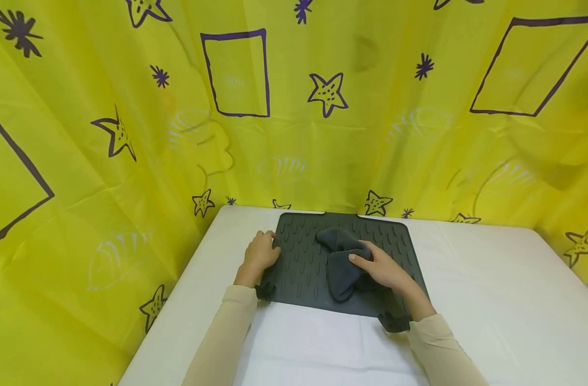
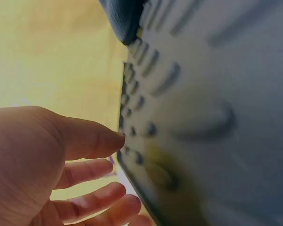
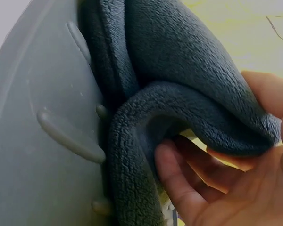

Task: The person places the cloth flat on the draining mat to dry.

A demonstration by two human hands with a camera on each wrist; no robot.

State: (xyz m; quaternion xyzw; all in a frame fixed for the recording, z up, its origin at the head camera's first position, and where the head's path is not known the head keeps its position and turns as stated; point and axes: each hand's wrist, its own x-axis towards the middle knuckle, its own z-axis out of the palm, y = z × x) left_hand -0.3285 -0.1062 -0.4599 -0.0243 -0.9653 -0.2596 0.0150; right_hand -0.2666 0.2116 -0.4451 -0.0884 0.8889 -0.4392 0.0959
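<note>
A dark grey rubber car floor mat point(image 1: 299, 289) with raised ribs lies on the white table. My left hand point(image 1: 261, 252) grips its left edge; in the left wrist view the thumb of that hand point(image 2: 33, 155) meets the mat's rim point(image 2: 121, 101), and the other fingers sit beyond the edge. On the mat's middle is a bunched dark grey microfibre cloth point(image 1: 344, 268), which my right hand point(image 1: 383, 268) holds. The right wrist view shows the fingers point(image 3: 179, 183) tucked into a fold of the cloth point(image 3: 179, 52), which touches the ribbed surface point(image 3: 56, 165).
White table surface point(image 1: 492, 279) extends to both sides of the mat and in front of it. A yellow curtain point(image 1: 294, 139) with purple stars and frames hangs behind the table and along its sides. Dark straps point(image 1: 394, 323) are at both wrists.
</note>
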